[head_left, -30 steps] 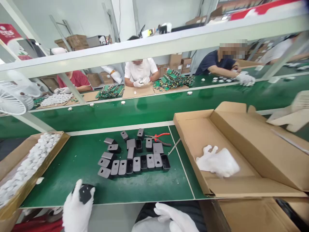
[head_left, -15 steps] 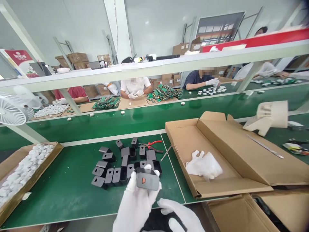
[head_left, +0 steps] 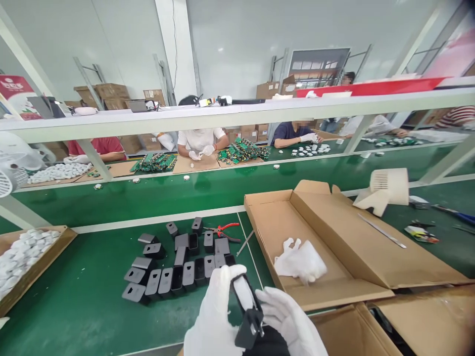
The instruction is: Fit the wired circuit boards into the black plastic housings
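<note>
Both my hands wear white gloves and meet at the bottom centre. My left hand wraps round a black plastic housing with a white face showing. My right hand pinches the same housing from the right, fingers curled on it. Just beyond them, several black housings lie in rows on the green mat.
Red-handled pliers lie behind the black housings. An open cardboard box with a white glove inside sits right. A box of white parts is at left. A beige fan stands far right. Other people work across the green conveyor.
My left hand carried the black housing from the lower left to the centre and turned it. My right hand rose and took hold of it. The view shifted right and up.
</note>
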`<state>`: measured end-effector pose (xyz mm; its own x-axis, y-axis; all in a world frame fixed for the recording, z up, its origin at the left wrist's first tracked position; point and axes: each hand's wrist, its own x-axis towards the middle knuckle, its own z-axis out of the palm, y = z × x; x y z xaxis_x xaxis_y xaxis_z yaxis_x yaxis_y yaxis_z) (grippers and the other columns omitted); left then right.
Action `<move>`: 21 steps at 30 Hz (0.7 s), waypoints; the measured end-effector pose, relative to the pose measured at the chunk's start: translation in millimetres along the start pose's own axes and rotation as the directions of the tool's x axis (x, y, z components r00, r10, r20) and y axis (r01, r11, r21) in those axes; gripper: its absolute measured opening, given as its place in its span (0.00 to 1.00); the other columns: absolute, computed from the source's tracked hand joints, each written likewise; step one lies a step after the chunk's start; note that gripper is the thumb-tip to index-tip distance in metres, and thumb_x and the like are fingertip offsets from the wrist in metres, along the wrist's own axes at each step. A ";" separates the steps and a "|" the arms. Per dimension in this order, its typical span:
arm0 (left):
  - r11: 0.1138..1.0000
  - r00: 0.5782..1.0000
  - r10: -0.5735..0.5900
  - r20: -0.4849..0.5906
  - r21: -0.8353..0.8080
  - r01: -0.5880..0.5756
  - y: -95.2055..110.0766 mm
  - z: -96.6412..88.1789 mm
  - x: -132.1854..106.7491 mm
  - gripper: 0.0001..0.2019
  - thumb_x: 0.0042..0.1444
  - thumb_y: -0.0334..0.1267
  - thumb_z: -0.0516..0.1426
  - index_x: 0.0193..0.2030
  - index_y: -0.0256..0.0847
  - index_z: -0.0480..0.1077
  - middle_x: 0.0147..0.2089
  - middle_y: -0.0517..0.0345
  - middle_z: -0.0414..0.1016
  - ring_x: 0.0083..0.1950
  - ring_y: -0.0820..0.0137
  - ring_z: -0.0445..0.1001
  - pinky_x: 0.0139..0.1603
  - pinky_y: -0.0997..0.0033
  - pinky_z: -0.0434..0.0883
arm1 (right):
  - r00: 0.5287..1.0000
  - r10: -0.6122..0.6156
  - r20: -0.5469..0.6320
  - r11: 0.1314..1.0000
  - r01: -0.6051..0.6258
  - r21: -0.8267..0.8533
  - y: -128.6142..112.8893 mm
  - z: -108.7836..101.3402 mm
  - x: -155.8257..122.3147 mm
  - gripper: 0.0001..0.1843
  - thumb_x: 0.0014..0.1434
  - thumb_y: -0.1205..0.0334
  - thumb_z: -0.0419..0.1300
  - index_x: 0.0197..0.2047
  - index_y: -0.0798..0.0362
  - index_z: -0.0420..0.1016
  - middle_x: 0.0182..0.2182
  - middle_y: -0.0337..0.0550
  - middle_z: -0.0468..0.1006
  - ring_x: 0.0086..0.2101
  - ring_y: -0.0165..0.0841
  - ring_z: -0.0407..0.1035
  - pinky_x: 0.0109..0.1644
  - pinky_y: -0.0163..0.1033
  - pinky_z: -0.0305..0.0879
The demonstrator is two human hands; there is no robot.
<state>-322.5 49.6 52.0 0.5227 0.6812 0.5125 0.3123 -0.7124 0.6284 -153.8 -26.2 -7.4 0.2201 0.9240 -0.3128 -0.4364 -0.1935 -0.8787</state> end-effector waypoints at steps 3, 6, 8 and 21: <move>0.994 0.992 0.104 0.064 0.007 -0.105 6.3 -4.9 6.1 0.35 0.48 0.27 0.56 0.64 0.43 0.50 0.46 0.52 0.72 0.50 0.69 0.72 0.50 0.71 0.74 | 0.996 0.009 0.087 1.000 -0.011 0.014 -10.1 1.6 9.4 0.43 0.45 0.32 0.57 0.57 0.52 0.61 0.60 0.52 0.60 0.53 0.34 0.68 0.56 0.41 0.71; 0.972 0.972 0.216 0.088 0.078 -0.223 4.1 -4.5 9.7 0.34 0.51 0.24 0.54 0.64 0.39 0.49 0.44 0.51 0.72 0.52 0.69 0.69 0.52 0.71 0.71 | 0.990 -0.045 0.130 0.996 0.055 -0.073 -26.6 11.8 5.2 0.37 0.52 0.38 0.56 0.60 0.49 0.60 0.62 0.48 0.56 0.59 0.33 0.63 0.60 0.39 0.68; 0.956 0.961 0.252 0.114 0.122 -0.265 0.3 -4.0 12.0 0.34 0.51 0.22 0.53 0.65 0.39 0.48 0.43 0.51 0.72 0.53 0.68 0.67 0.53 0.70 0.70 | 0.987 -0.064 0.146 0.990 0.081 -0.117 -38.2 20.8 1.7 0.35 0.54 0.39 0.54 0.60 0.50 0.60 0.63 0.49 0.55 0.60 0.32 0.62 0.61 0.37 0.67; 0.990 0.914 0.131 0.384 -0.004 -0.140 -21.1 -6.9 30.6 0.24 0.55 0.26 0.49 0.57 0.51 0.64 0.50 0.57 0.74 0.45 0.75 0.74 0.42 0.82 0.73 | 0.944 -0.086 0.318 0.887 0.217 -0.407 -49.6 45.2 13.4 0.26 0.54 0.46 0.54 0.50 0.54 0.71 0.38 0.43 0.74 0.31 0.17 0.66 0.37 0.24 0.68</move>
<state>-318.6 86.7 58.5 0.8230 0.4651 0.3262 0.2329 -0.7999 0.5531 -168.6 10.7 48.3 -0.0317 0.9939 -0.1056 0.0153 -0.1051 -0.9943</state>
